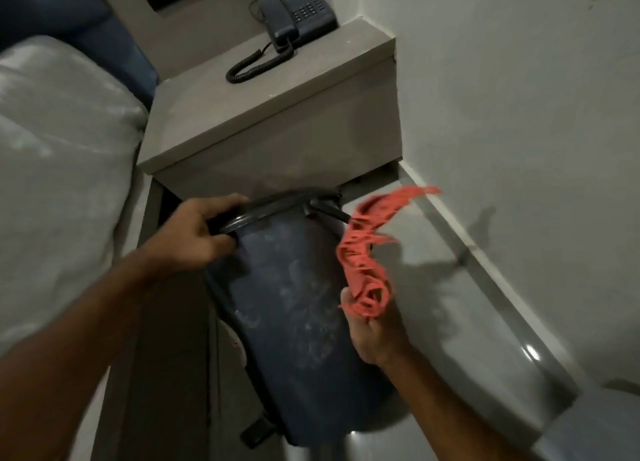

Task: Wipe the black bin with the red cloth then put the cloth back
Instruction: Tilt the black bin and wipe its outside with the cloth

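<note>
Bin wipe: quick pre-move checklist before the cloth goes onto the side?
1. Left hand gripping the rim of the bin: ok.
2. Right hand holding the cloth: ok, bunched, loose end blurred in the air.
3. Cloth touching the bin wall: not ok, it is beside it.
4. Dusty smears on the near wall still to wipe: ok, visible.
5. Bin steady on the floor: cannot tell, it looks tilted.
6. Place to return the cloth: cannot tell.

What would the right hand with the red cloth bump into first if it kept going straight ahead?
Probably the bin: the right hand sits close beside its dusty wall, its cloth blurred. Depth is unclear; it might pass alongside toward the floor.
</note>
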A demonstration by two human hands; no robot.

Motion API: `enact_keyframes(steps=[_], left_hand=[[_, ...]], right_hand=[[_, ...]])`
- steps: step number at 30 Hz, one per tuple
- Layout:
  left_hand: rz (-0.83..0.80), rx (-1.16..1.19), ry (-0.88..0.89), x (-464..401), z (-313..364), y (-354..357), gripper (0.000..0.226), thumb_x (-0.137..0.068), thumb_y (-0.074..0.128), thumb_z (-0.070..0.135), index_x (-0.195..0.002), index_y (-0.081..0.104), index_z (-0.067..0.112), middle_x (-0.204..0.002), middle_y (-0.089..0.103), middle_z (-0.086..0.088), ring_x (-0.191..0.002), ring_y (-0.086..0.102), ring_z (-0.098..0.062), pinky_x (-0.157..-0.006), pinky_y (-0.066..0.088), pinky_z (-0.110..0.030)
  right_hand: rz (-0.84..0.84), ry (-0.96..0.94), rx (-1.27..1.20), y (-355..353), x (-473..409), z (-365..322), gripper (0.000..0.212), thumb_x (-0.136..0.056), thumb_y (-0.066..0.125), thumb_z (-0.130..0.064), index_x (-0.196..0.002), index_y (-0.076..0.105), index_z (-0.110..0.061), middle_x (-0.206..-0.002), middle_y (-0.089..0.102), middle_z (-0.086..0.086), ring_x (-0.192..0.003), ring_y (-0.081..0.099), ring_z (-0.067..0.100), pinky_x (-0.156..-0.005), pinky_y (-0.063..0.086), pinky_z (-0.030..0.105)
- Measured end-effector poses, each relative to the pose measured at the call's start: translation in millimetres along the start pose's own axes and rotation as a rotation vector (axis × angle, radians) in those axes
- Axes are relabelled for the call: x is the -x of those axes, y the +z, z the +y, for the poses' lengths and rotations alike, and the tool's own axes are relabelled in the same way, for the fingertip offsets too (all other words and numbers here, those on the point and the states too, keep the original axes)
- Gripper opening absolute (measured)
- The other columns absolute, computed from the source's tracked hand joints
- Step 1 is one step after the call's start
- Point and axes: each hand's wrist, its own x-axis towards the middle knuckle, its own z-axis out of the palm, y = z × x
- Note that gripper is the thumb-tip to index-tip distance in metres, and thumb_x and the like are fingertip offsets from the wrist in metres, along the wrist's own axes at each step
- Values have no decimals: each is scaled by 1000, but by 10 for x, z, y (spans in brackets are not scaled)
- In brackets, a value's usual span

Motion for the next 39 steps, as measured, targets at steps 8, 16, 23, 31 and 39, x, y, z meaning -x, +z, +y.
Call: enact_keyframes(steps=[8, 16, 23, 31, 39], left_hand=[[-44, -385, 163, -138, 35, 508, 29, -78, 74, 17, -100, 70, -2, -108, 70, -25, -96, 69, -28, -90, 37, -21], [145, -533, 277, -229, 235, 119, 11, -75, 68, 10, -68, 65, 2, -65, 68, -14, -56, 64, -25, -60, 38, -18], [240, -480, 230, -287, 131, 46, 40, -79, 70, -2, -119, 63, -3, -133, 58, -26, -134, 48, -29, -114, 36, -46], [138, -534, 113, -305, 105, 35, 71, -79, 62, 41, -137, 47, 3, -133, 59, -17, -121, 54, -29, -107, 36, -33], [210, -518, -23, -306, 35, 124, 68, -89, 35, 62, -144, 37, 22, -144, 49, -3, -128, 48, -26, -102, 41, -52]], right_hand=[[-246, -438, 423, 293, -44, -311, 79, -92, 59, -37, -159, 21, -20, -169, 15, 8, -155, 10, 37, -121, 13, 63], [-244, -509, 551, 324, -322, -386, 89, -91, 60, -36, -158, 10, -5, -166, 5, 28, -155, 1, 40, -125, 1, 55], [-186, -610, 627, 299, -497, -180, 92, -96, 52, -41, -159, -8, -11, -167, 9, 12, -156, 0, 37, -121, 6, 66], [-221, -666, 624, 327, -433, -30, 101, -91, 51, -44, -157, -17, -10, -168, -20, 2, -156, -9, 30, -123, 3, 58], [-419, -956, 881, 250, -87, 177, 84, -78, 71, -42, -153, 37, -30, -170, 14, 4, -156, 4, 34, -119, 13, 65]])
